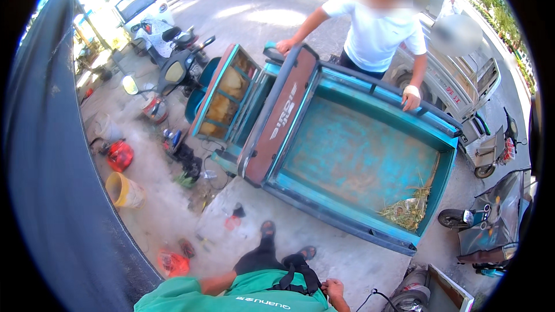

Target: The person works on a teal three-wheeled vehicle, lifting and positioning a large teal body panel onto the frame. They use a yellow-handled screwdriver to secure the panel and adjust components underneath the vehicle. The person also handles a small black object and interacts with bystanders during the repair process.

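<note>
A: Labels or packages?

B: Long maroon panel (pixel 281 117) with white lettering ran along the front wall of the teal cargo bed (pixel 352 156). Red bag (pixel 173 263) lay on the concrete floor (pixel 324 242) by the lower left, yellow bucket (pixel 123 190) and red container (pixel 119 155) further up the left side.

A: Where was the cargo bed relative to the hands?

B: Well apart, ahead of the wearer's feet. Dry straw (pixel 409 208) sat in its near right corner.

A: The hands?

B: Right hand (pixel 333 288) was clenched at the waist, touching the black strap (pixel 298 277) on the green shirt. Left hand was out of view; only the left forearm showed at the lower edge.

A: Anyone else?

B: A person in a white shirt (pixel 378 32) stood at the far side, both of their hands resting on the bed's rim. Black scooter (pixel 179 66) was parked upper left.
</note>
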Demonstrator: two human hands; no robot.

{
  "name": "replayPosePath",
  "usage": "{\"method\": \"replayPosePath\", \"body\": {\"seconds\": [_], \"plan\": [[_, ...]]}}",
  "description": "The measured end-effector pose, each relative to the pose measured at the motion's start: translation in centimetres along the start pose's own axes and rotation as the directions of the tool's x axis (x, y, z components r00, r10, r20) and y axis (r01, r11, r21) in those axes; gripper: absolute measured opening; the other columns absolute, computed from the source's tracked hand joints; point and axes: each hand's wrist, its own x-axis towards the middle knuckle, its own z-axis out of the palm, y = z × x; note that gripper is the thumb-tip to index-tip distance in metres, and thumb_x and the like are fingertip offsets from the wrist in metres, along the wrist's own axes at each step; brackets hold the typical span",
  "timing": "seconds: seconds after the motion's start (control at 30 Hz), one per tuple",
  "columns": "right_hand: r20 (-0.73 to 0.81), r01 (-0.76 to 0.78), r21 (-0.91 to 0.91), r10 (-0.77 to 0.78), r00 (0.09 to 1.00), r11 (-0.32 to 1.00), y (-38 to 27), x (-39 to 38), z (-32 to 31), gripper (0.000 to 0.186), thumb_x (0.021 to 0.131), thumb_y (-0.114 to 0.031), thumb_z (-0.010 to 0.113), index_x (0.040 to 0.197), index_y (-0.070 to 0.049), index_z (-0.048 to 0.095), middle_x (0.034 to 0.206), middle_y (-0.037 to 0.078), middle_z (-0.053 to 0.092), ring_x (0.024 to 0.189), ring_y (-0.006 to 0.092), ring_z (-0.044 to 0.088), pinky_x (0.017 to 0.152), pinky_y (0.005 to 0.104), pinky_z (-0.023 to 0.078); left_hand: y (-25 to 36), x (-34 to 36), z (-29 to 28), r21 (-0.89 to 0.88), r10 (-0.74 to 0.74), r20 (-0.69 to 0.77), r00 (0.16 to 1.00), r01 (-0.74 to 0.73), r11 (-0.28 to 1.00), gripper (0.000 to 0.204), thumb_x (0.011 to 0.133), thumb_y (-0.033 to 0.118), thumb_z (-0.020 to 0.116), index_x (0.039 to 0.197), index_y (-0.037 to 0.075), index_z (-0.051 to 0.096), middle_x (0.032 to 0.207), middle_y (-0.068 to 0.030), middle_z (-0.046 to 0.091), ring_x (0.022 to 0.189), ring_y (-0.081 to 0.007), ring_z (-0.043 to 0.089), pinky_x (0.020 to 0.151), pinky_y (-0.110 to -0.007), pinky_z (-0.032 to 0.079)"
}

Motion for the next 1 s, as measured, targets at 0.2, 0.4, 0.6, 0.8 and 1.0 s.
{"method": "replayPosePath", "body": {"seconds": [0.2, 0.4, 0.6, 0.8, 1.0], "plan": [[0.028, 0.104, -0.028, -0.104, 0.994, 0.994, 0.2, 1.5, 0.9, 0.017, 0.093, -0.015, 0.057, 0.102, -0.001, 0.056, 0.084, 0.013, 0.070, 0.061, 0.0179, 0.065, 0.050, 0.0290, 0.051, 0.0, -0.5, -1.0, 0.036, -0.106, 0.019, 0.994, 0.105, 0.994, 0.044, 0.085, 0.038, 0.068, 0.117, 0.008, 0.061, 0.095, -0.0080, 0.058, 0.081, -0.0179, 0.057, 0.068, -0.034, 0.048], [0.036, 0.084, 0.023, -0.085, 0.996, 0.996, -2.1, 0.4, -0.2, 0.017, 0.092, -0.015, 0.058, 0.102, 0.000, 0.055, 0.083, 0.014, 0.069, 0.061, 0.0182, 0.065, 0.049, 0.0287, 0.051, -2.6, -4.5, -5.5, 0.132, -0.338, 0.116, 0.934, 0.322, 0.937, 0.044, 0.084, 0.038, 0.069, 0.115, 0.008, 0.062, 0.089, -0.0061, 0.059, 0.076, -0.0159, 0.057, 0.064, -0.033, 0.048], [0.057, -0.296, 0.189, 0.290, 0.955, 0.936, -8.3, -2.9, -2.3, 0.016, 0.092, -0.015, 0.059, 0.100, -0.002, 0.058, 0.083, 0.013, 0.068, 0.063, 0.0187, 0.063, 0.051, 0.0304, 0.049, -3.8, -12.2, -11.1, 0.185, -0.392, 0.178, 0.903, 0.361, 0.914, 0.043, 0.083, 0.039, 0.069, 0.113, 0.008, 0.063, 0.084, -0.0043, 0.059, 0.070, -0.0139, 0.058, 0.059, -0.032, 0.049], [0.038, -0.498, 0.228, 0.503, 0.863, 0.837, -24.5, -5.7, -2.8, 0.018, 0.093, -0.018, 0.058, 0.101, -0.001, 0.057, 0.084, 0.012, 0.067, 0.061, 0.0149, 0.060, 0.049, 0.0258, 0.045, 4.4, -13.5, -11.0, -0.247, -0.369, 0.211, 0.905, 0.415, 0.876, 0.022, 0.086, 0.016, 0.072, 0.104, 0.006, 0.064, 0.083, 0.0013, 0.063, 0.068, -0.0067, 0.053, 0.058, -0.024, 0.040], [0.110, -0.363, 0.007, 0.361, 0.926, 0.932, -24.0, -6.6, -4.5, 0.023, 0.093, -0.021, 0.060, 0.105, -0.001, 0.060, 0.086, 0.008, 0.068, 0.073, 0.0120, 0.060, 0.062, 0.0260, 0.047, 2.0, -11.8, -10.7, -0.633, -0.262, 0.410, 0.874, 0.479, 0.608, 0.032, 0.087, 0.023, 0.068, 0.108, 0.000, 0.062, 0.096, -0.0090, 0.066, 0.087, -0.0179, 0.064, 0.077, -0.031, 0.052]]}}
